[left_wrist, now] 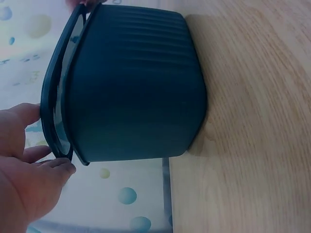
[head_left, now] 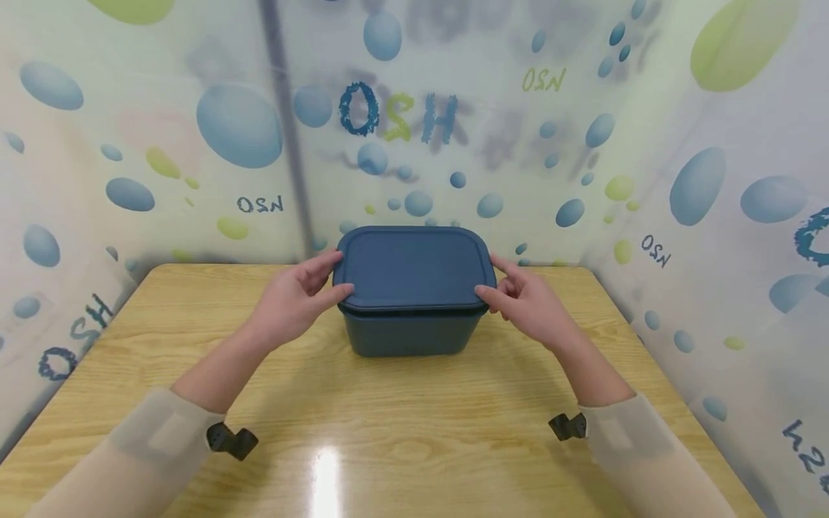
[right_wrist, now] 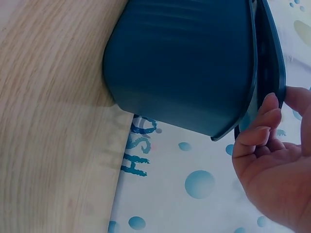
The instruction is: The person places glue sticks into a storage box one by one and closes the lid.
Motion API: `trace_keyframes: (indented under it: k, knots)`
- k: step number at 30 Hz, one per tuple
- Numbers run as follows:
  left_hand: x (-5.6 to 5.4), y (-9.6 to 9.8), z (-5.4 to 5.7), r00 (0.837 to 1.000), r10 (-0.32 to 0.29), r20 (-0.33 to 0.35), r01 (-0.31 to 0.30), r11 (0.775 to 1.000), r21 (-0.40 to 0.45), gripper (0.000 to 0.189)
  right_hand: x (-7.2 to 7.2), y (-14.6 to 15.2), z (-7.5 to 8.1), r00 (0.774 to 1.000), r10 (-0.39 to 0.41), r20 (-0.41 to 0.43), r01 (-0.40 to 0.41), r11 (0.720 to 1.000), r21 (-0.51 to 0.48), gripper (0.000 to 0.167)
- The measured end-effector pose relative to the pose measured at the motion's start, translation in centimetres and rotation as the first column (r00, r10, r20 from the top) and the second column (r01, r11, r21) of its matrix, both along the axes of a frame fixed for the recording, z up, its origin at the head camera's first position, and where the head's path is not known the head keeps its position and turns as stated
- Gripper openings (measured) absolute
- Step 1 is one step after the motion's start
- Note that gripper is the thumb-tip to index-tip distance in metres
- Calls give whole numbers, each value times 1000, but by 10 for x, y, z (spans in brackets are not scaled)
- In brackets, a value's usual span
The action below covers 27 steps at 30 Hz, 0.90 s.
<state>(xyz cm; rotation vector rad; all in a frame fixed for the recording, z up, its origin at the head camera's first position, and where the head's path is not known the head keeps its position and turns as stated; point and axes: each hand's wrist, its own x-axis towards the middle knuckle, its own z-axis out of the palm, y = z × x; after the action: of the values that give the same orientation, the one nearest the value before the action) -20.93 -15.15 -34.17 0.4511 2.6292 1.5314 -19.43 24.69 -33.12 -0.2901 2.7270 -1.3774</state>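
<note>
A dark blue storage box [head_left: 408,334] stands on the wooden table, close to its back edge. Its matching lid [head_left: 414,266] sits above the rim, and both wrist views show a gap between lid [left_wrist: 50,92] and box [left_wrist: 131,87]. With thumb and fingers, my left hand [head_left: 294,298] grips the lid's left end. My right hand [head_left: 534,306] pinches the right end of the lid, its other fingers curled below the edge in the right wrist view. The inside of the box is hidden.
The light wooden table [head_left: 401,446] spreads out in front of the box and to both sides. A patterned curtain [head_left: 414,173] with blue and green spots hangs right behind the table and along its sides.
</note>
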Motion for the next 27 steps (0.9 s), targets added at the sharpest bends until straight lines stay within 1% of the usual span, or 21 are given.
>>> trace_keyframes:
  k: [3,7,14,19,25,27]
  knots:
    - [1,1,-3,1000,-5,6,6,1000,-22,76,0,1,-2,1000,6,12,-6,1000,5,83]
    - [3,2,-7,1000,-13,3,13,1000,-27,75,1,1,-5,999,13,33,-14,1000,14,84]
    - [4,3,-12,999,-27,-30,26,999,-21,72,0,0,-8,997,22,72,-24,999,34,83]
    - [5,3,-17,999,-30,-23,29,999,-33,71,-1,1,-10,997,28,73,-30,999,34,84]
    - [6,4,-19,998,-29,-54,27,999,-36,69,0,3,-12,996,44,76,-46,999,24,84]
    - [6,4,-20,998,-29,-59,27,999,-43,68,-1,4,-12,997,46,65,-49,998,42,83]
